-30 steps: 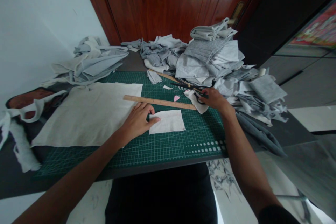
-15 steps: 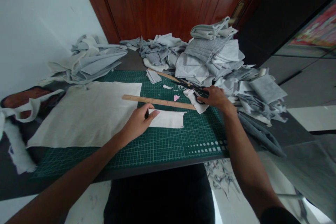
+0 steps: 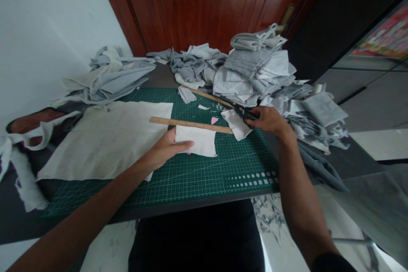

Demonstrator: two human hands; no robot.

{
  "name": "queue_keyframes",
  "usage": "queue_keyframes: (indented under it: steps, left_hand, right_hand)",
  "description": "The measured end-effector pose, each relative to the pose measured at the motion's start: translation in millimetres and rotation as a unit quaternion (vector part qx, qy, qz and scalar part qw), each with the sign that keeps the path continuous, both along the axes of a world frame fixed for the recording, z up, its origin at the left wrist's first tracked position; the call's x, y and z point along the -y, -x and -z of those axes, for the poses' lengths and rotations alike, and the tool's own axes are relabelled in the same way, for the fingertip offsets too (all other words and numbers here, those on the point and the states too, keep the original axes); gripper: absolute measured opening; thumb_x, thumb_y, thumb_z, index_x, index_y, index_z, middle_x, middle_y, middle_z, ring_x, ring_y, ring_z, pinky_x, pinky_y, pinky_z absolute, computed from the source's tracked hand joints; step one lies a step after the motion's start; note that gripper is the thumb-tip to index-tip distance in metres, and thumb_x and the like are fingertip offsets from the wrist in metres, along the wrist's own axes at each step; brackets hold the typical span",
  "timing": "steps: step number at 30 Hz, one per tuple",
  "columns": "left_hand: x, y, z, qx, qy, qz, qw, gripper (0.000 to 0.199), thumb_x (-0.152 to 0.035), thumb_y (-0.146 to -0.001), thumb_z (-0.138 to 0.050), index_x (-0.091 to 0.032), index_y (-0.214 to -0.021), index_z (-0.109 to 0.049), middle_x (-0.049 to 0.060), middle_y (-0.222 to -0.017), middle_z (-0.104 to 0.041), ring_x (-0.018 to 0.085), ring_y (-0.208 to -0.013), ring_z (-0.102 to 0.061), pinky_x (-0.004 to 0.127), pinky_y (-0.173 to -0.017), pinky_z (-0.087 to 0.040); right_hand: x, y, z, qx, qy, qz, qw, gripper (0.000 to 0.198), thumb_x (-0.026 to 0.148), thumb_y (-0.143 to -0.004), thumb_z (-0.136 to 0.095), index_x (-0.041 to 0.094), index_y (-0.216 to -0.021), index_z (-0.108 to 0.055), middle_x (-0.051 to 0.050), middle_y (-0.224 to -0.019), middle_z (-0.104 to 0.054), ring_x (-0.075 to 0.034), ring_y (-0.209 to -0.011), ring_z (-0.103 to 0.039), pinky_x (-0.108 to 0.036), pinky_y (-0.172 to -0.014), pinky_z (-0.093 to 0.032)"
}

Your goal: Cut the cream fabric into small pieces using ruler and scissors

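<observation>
My left hand [image 3: 170, 146] grips a small white piece of cloth [image 3: 199, 139] by its left end, thumb on top, above the green cutting mat [image 3: 191, 182]. Under its wrist spreads a large cream cloth [image 3: 105, 142]. My right hand [image 3: 267, 120] is closed around the handles of black scissors [image 3: 240, 109], whose blades point to the upper left. A second small white cloth piece [image 3: 236, 124] lies beneath the scissors. Just behind the left hand's cloth, a wooden ruler [image 3: 191, 124] runs across the mat and onto the cream cloth.
Stacked grey and white cloths [image 3: 255, 63] rise at the back right. More folded fabric [image 3: 111, 76] sits at the back left. A pink scrap [image 3: 214, 120] and several white snippets lie on the mat. Another wooden ruler [image 3: 204, 93] lies partly under the scissors. A door [image 3: 197, 8] stands behind.
The cloth in my left hand has turned to show a broader face, and the fingers now reach beneath it. My right hand has shifted slightly right, taking the scissors with it.
</observation>
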State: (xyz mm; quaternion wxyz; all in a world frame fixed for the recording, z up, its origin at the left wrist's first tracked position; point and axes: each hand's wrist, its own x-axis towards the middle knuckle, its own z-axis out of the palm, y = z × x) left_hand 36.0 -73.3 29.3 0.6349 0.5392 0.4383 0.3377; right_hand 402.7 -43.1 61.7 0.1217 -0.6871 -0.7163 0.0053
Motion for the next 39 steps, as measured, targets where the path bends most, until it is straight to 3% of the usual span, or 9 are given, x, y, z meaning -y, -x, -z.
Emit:
queue_keyframes:
  steps: [4, 9, 15, 18, 22, 24, 30, 34, 39]
  left_hand:
    - [-2, 0, -4.5, 0.0, -0.014, -0.017, 1.0, 0.043, -0.036, -0.075, -0.087, -0.013, -0.108, -0.073, 0.008, -0.1, -0.077, 0.017, -0.076, -0.067, 0.025, -0.056, -0.052]
    - [-1, 2, -16.8, 0.021, -0.015, -0.025, 0.999, 0.033, -0.037, -0.073, -0.085, -0.014, -0.092, -0.071, 0.001, -0.073, -0.068, 0.012, -0.055, -0.057, 0.021, -0.04, -0.039]
    - [-2, 9, -11.6, 0.004, -0.021, 0.073, 0.997, 0.035, -0.044, -0.08, -0.082, -0.013, -0.096, -0.073, -0.001, -0.064, -0.063, 0.009, -0.046, -0.049, 0.02, -0.038, -0.033]
    - [-3, 10, -6.5, -0.007, -0.015, 0.086, 0.996, 0.042, -0.047, -0.079, -0.083, -0.013, -0.104, -0.075, 0.001, -0.069, -0.067, 0.01, -0.051, -0.054, 0.021, -0.043, -0.039]
    - [-4, 11, -3.6, -0.017, -0.009, 0.084, 0.996, 0.047, -0.05, -0.077, -0.085, -0.014, -0.106, -0.076, 0.004, -0.077, -0.072, 0.013, -0.059, -0.06, 0.023, -0.051, -0.045]
    - [-4, 12, -2.9, -0.014, -0.011, 0.083, 0.996, 0.048, -0.05, -0.076, -0.086, -0.014, -0.106, -0.076, 0.006, -0.083, -0.075, 0.014, -0.065, -0.064, 0.024, -0.056, -0.049]
    - [-3, 16, -6.8, -0.001, 0.008, 0.098, 0.995, 0.048, -0.047, -0.069, -0.091, -0.015, -0.1, -0.073, 0.006, -0.089, -0.078, 0.017, -0.071, -0.068, 0.026, -0.063, -0.054]
    - [0, 13, -12.0, -0.022, -0.019, 0.141, 0.99, 0.043, -0.047, -0.073, -0.088, -0.016, -0.099, -0.074, 0.004, -0.078, -0.074, 0.015, -0.061, -0.065, 0.023, -0.051, -0.049]
    - [0, 7, -12.1, -0.033, -0.036, 0.133, 0.99, 0.041, -0.048, -0.079, -0.084, -0.015, -0.1, -0.071, -0.001, -0.067, -0.066, 0.011, -0.046, -0.053, 0.02, -0.036, -0.036]
  right_hand:
    - [-4, 13, -2, -0.184, -0.023, -0.036, 0.982, 0.042, 0.054, -0.084, -0.063, 0.015, -0.09, -0.074, -0.007, -0.08, -0.073, -0.021, -0.072, -0.064, -0.031, -0.066, -0.043]
    - [-3, 46, -1, -0.434, 0.01, -0.13, 0.892, 0.034, 0.052, -0.081, -0.068, 0.018, -0.083, -0.063, -0.003, -0.073, -0.069, -0.018, -0.068, -0.064, -0.029, -0.064, -0.048]
    - [13, 66, -3, -0.563, 0.218, -0.202, 0.771, 0.033, 0.048, -0.08, -0.078, 0.018, -0.088, -0.066, -0.003, -0.076, -0.072, -0.018, -0.069, -0.068, -0.029, -0.066, -0.054]
    - [18, 81, 3, -0.62, 0.242, -0.215, 0.715, 0.04, 0.048, -0.076, -0.085, 0.018, -0.093, -0.066, -0.008, -0.093, -0.076, -0.021, -0.087, -0.073, -0.031, -0.08, -0.057]
    - [21, 103, 14, -0.682, 0.262, -0.219, 0.646, 0.043, 0.044, -0.073, -0.089, 0.02, -0.092, -0.059, -0.004, -0.087, -0.072, -0.018, -0.078, -0.07, -0.033, -0.077, -0.056]
    - [22, 111, 19, -0.685, 0.251, -0.227, 0.646, 0.041, 0.039, -0.074, -0.089, 0.02, -0.091, -0.057, 0.0, -0.08, -0.067, -0.015, -0.072, -0.065, -0.03, -0.072, -0.052]
    - [26, 125, 22, -0.622, 0.19, -0.237, 0.722, 0.049, 0.044, -0.069, -0.093, 0.022, -0.086, -0.052, 0.006, -0.072, -0.058, -0.008, -0.056, -0.046, -0.02, -0.05, -0.038]
    - [31, 135, 27, -0.624, 0.225, -0.254, 0.704, 0.053, 0.05, -0.066, -0.094, 0.022, -0.09, -0.055, 0.001, -0.087, -0.066, -0.011, -0.065, -0.057, -0.022, -0.053, -0.05]
    - [34, 145, 34, -0.639, 0.258, -0.259, 0.677, 0.056, 0.044, -0.059, -0.098, 0.022, -0.087, -0.054, 0.008, -0.072, -0.054, -0.008, -0.057, -0.05, -0.022, -0.052, -0.048]
